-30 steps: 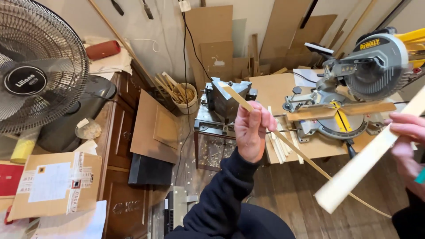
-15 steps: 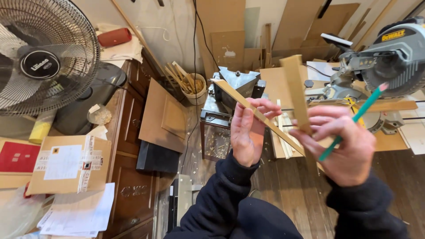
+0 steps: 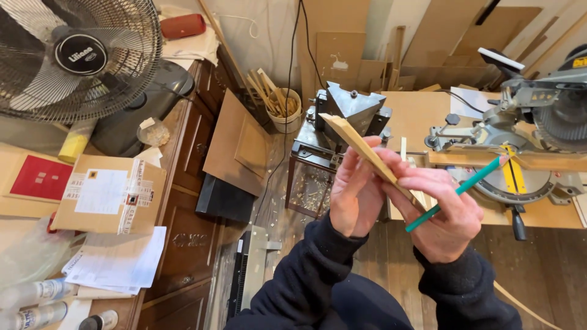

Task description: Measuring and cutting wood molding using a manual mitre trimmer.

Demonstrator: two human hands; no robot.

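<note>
Both hands grip wood strip point(image 3: 361, 150): L hand point(image 3: 354, 195) below it, R hand point(image 3: 443, 211) also clamping pencil point(image 3: 455, 192). Risk: strip slips if R fingers shift w/ pencil.

A cluttered woodworking shop seen from above. At ten o'clock a large black pedestal fan point(image 3: 76, 58) stands over a dark wooden cabinet point(image 3: 192, 201) with panelled doors, its top strewn with a cardboard parcel point(image 3: 107, 194) and loose papers point(image 3: 116, 266). At twelve o'clock sheets of plywood and board offcuts point(image 3: 428, 46) lean against a pale wall point(image 3: 260, 30), and a white bucket point(image 3: 286, 113) holds wood scraps. At two o'clock a mitre saw point(image 3: 532, 140) sits on a low plywood platform point(image 3: 416, 110). The floor point(image 3: 550, 269) is dark wood planking dusted with sawdust. The light is even and soft.
</note>
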